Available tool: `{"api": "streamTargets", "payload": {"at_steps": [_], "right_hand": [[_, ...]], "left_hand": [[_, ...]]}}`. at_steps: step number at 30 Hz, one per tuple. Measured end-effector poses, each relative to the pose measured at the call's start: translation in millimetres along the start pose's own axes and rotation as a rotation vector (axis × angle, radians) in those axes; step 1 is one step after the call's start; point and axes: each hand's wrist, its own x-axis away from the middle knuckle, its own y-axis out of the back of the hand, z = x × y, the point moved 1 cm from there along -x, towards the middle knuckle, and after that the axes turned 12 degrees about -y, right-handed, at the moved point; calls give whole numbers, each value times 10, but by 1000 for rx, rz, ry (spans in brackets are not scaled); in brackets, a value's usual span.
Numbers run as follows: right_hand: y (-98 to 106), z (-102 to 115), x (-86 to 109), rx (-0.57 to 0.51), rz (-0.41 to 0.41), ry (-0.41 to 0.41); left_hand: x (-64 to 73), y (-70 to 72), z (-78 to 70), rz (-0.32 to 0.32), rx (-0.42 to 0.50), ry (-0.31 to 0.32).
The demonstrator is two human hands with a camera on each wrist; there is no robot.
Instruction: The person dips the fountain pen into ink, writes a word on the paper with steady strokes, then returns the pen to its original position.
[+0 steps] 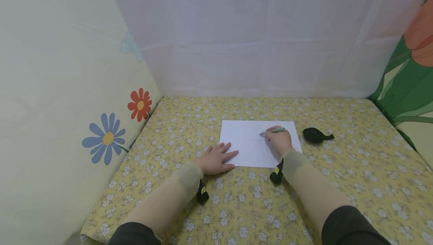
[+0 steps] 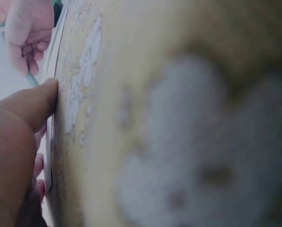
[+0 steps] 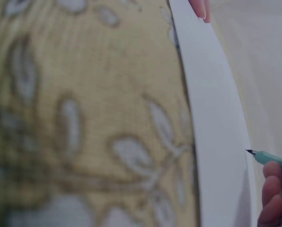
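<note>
A white sheet of paper (image 1: 248,155) lies flat on the flowered cloth. My left hand (image 1: 215,160) rests palm down at its near left corner, fingers spread over the edge. My right hand (image 1: 280,140) pinches a teal pen (image 1: 277,130) over the right half of the sheet. In the right wrist view the pen (image 3: 269,159) shows a dark pointed tip, close over the paper (image 3: 216,118). A faint thin line crosses the sheet just below the tip in the head view. The left wrist view shows the left thumb (image 2: 37,101) at the paper's edge.
To the right of the paper lies a black rounded object (image 1: 314,135) with a short narrow tail. The yellow flowered cloth (image 1: 189,124) covers the table. A pale hanging sheet (image 1: 264,49) stands behind it, with a flower-printed panel (image 1: 108,138) at the left.
</note>
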Motion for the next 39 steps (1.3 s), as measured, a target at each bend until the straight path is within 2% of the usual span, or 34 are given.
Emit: {"api": "streamTargets", "payload": {"at_steps": [14,25,39], "right_hand": [[30,-27,15,-1,27,-28],[60,-42,56,15,50,10],[64,-37,92,14,67,-4]], "left_hand": [[-15,-1,4,3,-4,2],[-6,4,5,4,3,2],[-15,-11,25,3,-3,7]]}}
